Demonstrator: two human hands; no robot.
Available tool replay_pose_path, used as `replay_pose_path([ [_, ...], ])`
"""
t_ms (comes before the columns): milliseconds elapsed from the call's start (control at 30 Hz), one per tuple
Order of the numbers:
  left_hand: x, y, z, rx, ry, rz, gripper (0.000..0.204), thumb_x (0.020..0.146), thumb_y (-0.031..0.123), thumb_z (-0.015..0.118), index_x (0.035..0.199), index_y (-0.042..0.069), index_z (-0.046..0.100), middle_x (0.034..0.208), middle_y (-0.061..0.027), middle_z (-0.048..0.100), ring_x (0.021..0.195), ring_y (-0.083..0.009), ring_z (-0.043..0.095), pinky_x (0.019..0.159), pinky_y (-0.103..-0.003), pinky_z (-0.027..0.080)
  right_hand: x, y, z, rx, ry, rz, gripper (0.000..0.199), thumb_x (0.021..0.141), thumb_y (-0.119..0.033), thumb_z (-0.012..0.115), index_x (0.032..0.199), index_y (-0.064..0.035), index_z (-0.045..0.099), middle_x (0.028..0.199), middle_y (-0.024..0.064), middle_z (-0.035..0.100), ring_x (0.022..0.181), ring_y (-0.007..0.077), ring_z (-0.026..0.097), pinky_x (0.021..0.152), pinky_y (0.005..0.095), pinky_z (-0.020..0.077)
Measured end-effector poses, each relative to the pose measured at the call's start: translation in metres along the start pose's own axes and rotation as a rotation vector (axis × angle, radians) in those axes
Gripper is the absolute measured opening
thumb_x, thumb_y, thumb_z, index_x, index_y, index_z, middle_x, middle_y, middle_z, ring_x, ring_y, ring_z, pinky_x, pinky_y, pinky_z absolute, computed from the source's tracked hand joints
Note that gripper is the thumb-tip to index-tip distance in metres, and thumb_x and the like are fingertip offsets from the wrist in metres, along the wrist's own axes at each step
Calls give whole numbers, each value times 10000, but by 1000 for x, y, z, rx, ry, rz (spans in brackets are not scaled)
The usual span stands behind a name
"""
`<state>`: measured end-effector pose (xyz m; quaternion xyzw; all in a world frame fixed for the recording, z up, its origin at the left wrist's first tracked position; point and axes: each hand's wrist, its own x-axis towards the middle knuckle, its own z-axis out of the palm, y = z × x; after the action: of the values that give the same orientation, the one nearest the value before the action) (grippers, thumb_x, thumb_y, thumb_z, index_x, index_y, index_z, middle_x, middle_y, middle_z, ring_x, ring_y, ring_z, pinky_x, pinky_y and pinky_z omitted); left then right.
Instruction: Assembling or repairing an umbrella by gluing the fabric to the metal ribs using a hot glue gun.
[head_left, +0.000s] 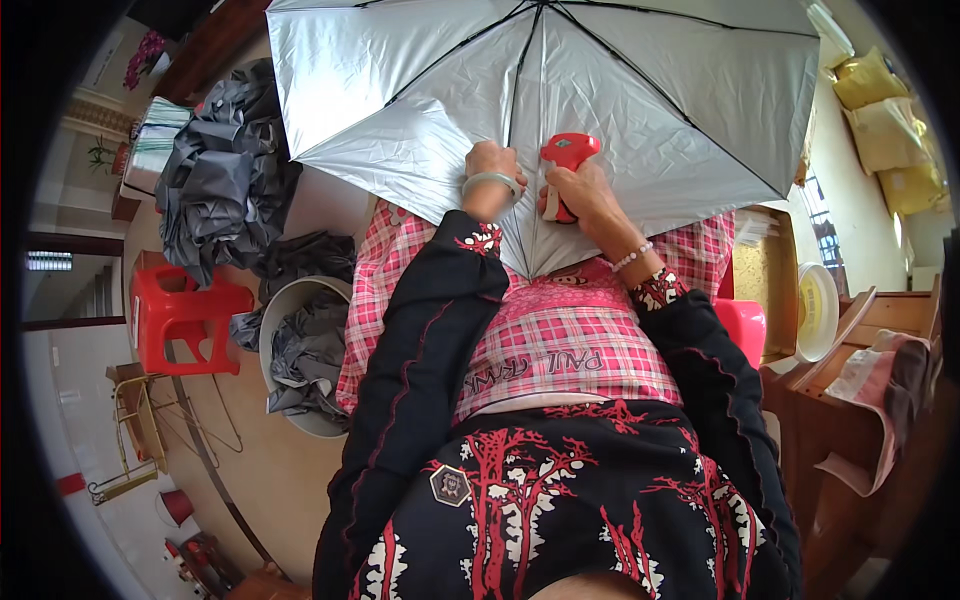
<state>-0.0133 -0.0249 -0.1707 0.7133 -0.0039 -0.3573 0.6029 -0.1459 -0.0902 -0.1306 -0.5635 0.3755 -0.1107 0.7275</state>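
Observation:
An opened umbrella [370, 110] with silver lining and dark ribs spreads across my lap, its inner side facing me. My left hand [490, 165] is closed at a dark rib [524, 80] near the middle of the canopy, pinching it with the cloth; the fingertips are partly hidden. Just to the right, my right hand [592, 200] grips a red handheld tool [572, 148] with a rounded head and a pale strip along its side. The tool is held against the silver cloth, close to the left hand. What its working end touches cannot be made out.
Dark folded cloth [225, 160] is heaped at the left above a red plastic stool [190, 318]. A pale bucket [272, 345] of grey cloth stands beside my left leg. At the right are a white tub [817, 312], a wooden chair [800, 400] and yellow sacks [885, 140].

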Motion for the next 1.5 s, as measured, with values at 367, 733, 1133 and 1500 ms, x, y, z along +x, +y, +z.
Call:
replay_pose_path([
  [367,-21,4,6,165,-16,62,239,827,81,464,716,-112,554,584,-192,585,437,-265,586,402,-351,495,-1,3,-29,399,-247,216,317,831,-157,492,1094,15,448,851,184,593,710,282,620,632,415,534],
  [733,-27,-5,12,76,-57,109,197,813,89,476,744,-58,587,590,-139,591,422,-203,558,346,-308,429,-2,-2,-41,427,-389,228,325,860,-198,472,1132,-23,439,859,172,597,738,279,625,634,444,544],
  [1133,-31,0,10,248,-184,230,191,802,102,476,701,-30,569,524,-82,542,361,-133,459,327,-273,365,-2,-3,-45,360,-385,249,306,857,-209,482,1085,-6,457,862,156,603,723,248,628,544,386,552],
  [1500,-33,-4,18,290,-161,311,190,804,104,467,733,-38,571,558,-88,561,376,-133,479,339,-274,387,9,-2,-47,272,-446,258,254,876,-224,455,1034,-26,476,796,138,615,649,221,622,395,296,491],
])
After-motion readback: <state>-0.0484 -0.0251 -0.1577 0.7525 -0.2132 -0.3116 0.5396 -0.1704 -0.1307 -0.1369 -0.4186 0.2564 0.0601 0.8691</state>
